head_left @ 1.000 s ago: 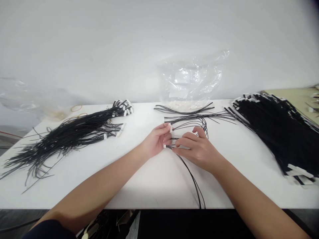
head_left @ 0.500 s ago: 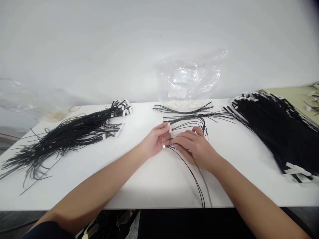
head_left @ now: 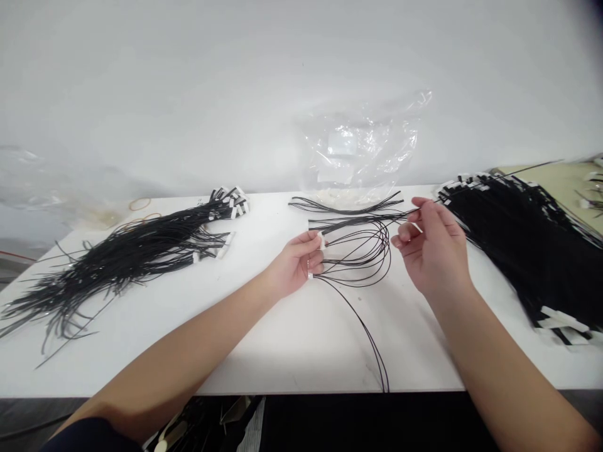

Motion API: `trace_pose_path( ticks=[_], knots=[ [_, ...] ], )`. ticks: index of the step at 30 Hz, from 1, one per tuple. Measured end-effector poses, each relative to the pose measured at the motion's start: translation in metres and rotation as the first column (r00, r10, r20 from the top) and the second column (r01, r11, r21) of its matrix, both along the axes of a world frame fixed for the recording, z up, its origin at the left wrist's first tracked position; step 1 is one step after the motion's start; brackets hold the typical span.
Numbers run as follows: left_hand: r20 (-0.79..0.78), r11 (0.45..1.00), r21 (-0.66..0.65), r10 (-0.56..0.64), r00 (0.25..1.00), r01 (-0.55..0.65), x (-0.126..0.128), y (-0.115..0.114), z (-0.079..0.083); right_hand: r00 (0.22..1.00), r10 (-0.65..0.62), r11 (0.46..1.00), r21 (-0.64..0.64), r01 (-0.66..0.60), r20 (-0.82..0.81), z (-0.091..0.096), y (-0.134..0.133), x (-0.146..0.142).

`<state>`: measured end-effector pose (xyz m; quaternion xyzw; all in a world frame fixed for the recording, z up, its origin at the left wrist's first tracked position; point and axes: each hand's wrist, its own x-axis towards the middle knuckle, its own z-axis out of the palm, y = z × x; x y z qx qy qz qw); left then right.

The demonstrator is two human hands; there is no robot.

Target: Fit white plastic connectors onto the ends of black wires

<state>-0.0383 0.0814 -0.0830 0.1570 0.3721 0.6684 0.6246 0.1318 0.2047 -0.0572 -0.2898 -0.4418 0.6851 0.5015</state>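
Note:
My left hand [head_left: 301, 262] is closed on a wire harness, pinching a white connector [head_left: 321, 240] between thumb and fingertip. A second white connector [head_left: 309, 276] shows at the lower fingers of the same hand. Black wires [head_left: 384, 263] loop out to the right between the two connectors, while a few hang in a curve to the table's front edge. My right hand [head_left: 431, 242] is raised to the right of the loop, thumb and forefinger pinched on a single black wire [head_left: 511, 172] that points up and right. Loose black wires [head_left: 348, 208] lie just behind the harness.
A pile of black wires with white connectors [head_left: 136, 251] covers the table's left side. At the right lies a thick stack of black wires [head_left: 532, 251]. A clear plastic bag [head_left: 362, 147] leans on the wall behind, and rubber bands [head_left: 140, 204] lie at the back left.
My right hand has moved up and right, away from the connectors, with a black wire in its fingertips. The left hand keeps its place and its hold.

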Motion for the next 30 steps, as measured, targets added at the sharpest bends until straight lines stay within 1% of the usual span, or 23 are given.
trace_pose_path(
  ticks=[2, 4, 7, 10, 12, 15, 18, 20, 22, 25, 27, 30],
  knots=[
    [0.004, 1.000, 0.000, 0.000, 1.000, 0.000, 0.000, 0.000, 0.000, 0.992, -0.108, 0.992, -0.069, 0.104, -0.059, 0.000, 0.008, 0.003],
    [0.003, 1.000, 0.003, 0.001, 1.000, -0.001, 0.000, 0.000, 0.000, 0.981, -0.170, 0.976, -0.156, 0.154, -0.098, -0.002, 0.014, 0.006],
    [-0.002, 1.000, 0.008, 0.004, 1.000, -0.004, -0.001, 0.000, -0.001, 0.976, -0.170, 0.955, -0.269, 0.128, -0.139, -0.005, 0.020, 0.007],
    [0.007, 1.000, 0.009, 0.019, 1.000, -0.019, -0.001, -0.001, -0.001, 0.980, -0.128, 0.953, -0.293, 0.078, -0.153, -0.005, 0.019, 0.005],
    [0.013, 0.999, 0.009, 0.031, 0.999, -0.031, -0.001, -0.001, -0.002, 0.986, -0.081, 0.962, -0.269, 0.040, -0.143, -0.002, 0.015, 0.005],
    [0.011, 0.999, 0.007, 0.042, 0.999, -0.042, -0.001, -0.001, -0.001, 0.995, 0.023, 0.976, -0.212, -0.043, -0.097, 0.003, 0.006, 0.005],
    [0.004, 0.999, 0.003, 0.048, 0.999, -0.048, -0.001, 0.000, -0.001, 0.993, 0.112, 0.983, -0.149, -0.107, 0.024, 0.004, -0.001, 0.004],
    [0.002, 0.999, 0.006, 0.050, 0.999, -0.050, 0.000, 0.000, -0.001, 0.982, 0.147, 0.987, -0.076, -0.139, 0.119, 0.002, -0.006, 0.003],
    [0.004, 0.999, 0.010, 0.049, 0.999, -0.049, -0.001, 0.000, -0.001, 0.964, 0.156, 0.985, 0.033, -0.167, 0.217, 0.000, -0.011, 0.001],
    [0.009, 0.999, 0.015, 0.051, 0.999, -0.051, -0.001, 0.000, -0.002, 0.918, 0.133, 0.957, 0.191, -0.216, 0.374, -0.001, -0.018, 0.000],
    [0.014, 0.998, 0.019, 0.057, 0.998, -0.057, -0.001, 0.000, -0.002, 0.871, 0.135, 0.938, 0.222, -0.265, 0.472, -0.001, -0.023, 0.000],
    [0.018, 0.998, 0.017, 0.063, 0.998, -0.063, -0.001, 0.000, -0.002, 0.814, 0.143, 0.924, 0.218, -0.314, 0.563, -0.001, -0.027, 0.000]
  ],
)
